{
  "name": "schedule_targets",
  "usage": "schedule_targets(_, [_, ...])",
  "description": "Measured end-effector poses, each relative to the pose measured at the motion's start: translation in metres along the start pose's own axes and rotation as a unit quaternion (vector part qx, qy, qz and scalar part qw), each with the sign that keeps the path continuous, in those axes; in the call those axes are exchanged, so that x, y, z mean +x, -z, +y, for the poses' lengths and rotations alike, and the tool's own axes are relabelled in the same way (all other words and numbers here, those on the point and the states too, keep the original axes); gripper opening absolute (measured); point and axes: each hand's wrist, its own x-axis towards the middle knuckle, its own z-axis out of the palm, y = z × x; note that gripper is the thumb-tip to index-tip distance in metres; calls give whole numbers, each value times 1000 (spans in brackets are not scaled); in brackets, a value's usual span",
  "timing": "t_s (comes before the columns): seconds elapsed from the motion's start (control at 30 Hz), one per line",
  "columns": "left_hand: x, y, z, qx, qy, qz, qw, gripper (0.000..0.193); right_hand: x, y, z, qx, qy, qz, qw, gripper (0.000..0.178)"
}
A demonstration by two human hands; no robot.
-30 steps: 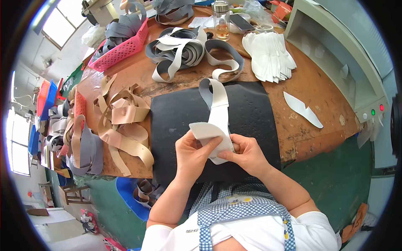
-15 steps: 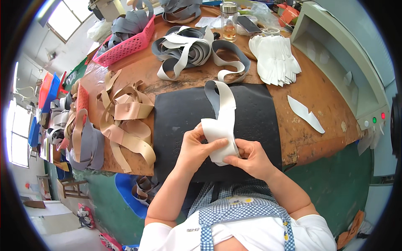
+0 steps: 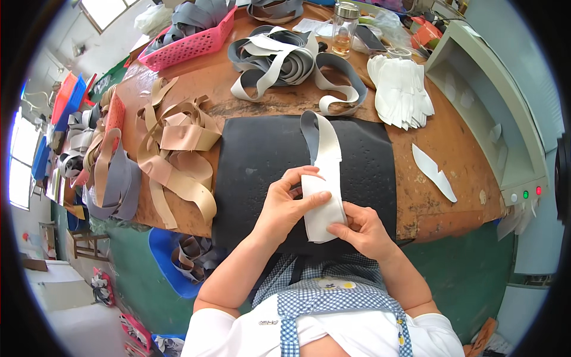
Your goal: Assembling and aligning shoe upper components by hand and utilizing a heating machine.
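Note:
A white strip (image 3: 322, 205), folded into a flat layered bundle, is held over the black mat (image 3: 256, 160). My left hand (image 3: 291, 202) grips its left side, thumb pressed on the front face. My right hand (image 3: 363, 229) pinches its lower right edge between thumb and fingers. From the bundle's top the strip runs away from me and curls into a loop (image 3: 318, 134) with a grey underside, resting on the mat. How many layers lie in the bundle cannot be told. To the right of the mat lies a single white cut piece (image 3: 433, 172), notched on one side.
Beige strips (image 3: 181, 143) heap left of the mat. Beyond it sit a coiled grey-white strip (image 3: 279, 56), a stack of white pieces (image 3: 401, 92) and a glass jar (image 3: 344, 30). A pink basket (image 3: 190, 44) stands far left, a grey machine housing (image 3: 488, 101) at right.
The bundle now lies flatter and straighter, its left flap folded in against the rest. Both hands have shifted slightly right in the picture, still gripping it. The whole view has shifted a little.

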Motion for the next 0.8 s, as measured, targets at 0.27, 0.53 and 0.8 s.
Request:
schedule_targets(0.27, [-17, 3, -4, -224, 163, -81, 957, 63, 11, 11, -30, -205, 115, -86, 968, 17])
schedule_targets(0.53, [-5, 3, -3, -238, -69, 83, 965, 23, 26, -20, -20, -257, 191, 203, 925, 39])
schedule_targets(0.8, [21, 34, -5, -294, 28, 30, 955, 35, 48, -2, -20, -190, 127, 157, 961, 49])
